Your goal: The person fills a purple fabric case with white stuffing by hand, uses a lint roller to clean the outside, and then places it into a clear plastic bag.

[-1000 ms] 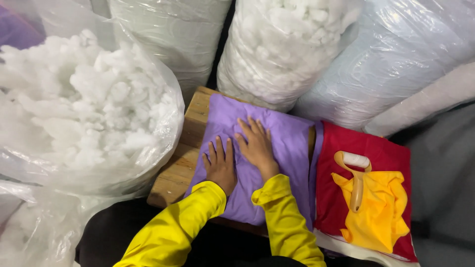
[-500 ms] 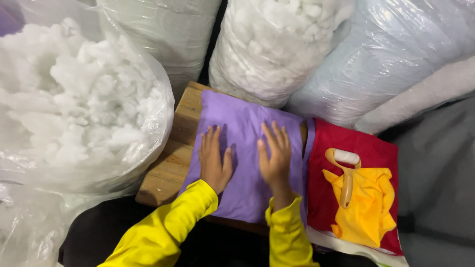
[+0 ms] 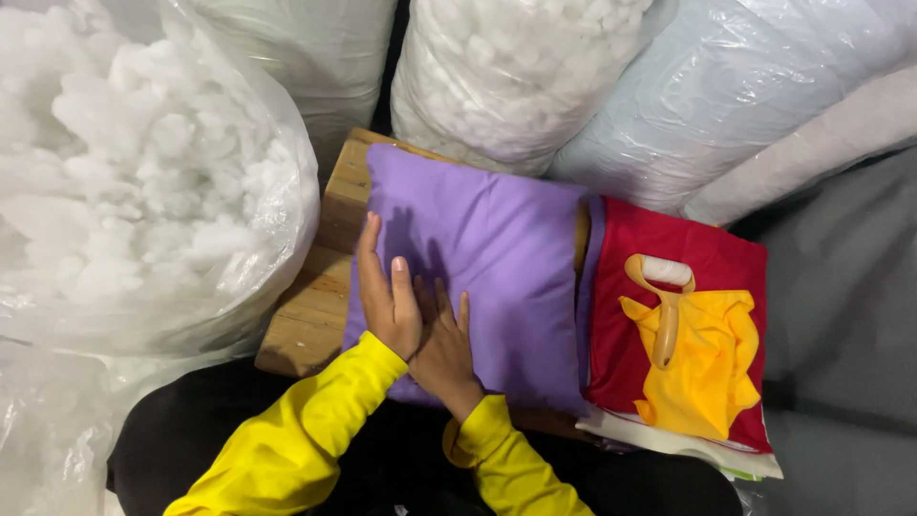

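Left hand [image 3: 390,298] and right hand [image 3: 446,346] are lying flat, fingers extended, overlapping and pressing on the purple pillow's [image 3: 497,258] near-left corner. The pillow is resting on a wooden board [image 3: 315,306], its long axis running away from the person.

**Purple pillow, flat on the board**

The pillow [image 3: 487,258] is plain purple, stuffed and smooth, lying flat on a wooden board [image 3: 315,306]. Its right edge touches a red cloth [image 3: 688,239]; its near-left corner lies under two hands.
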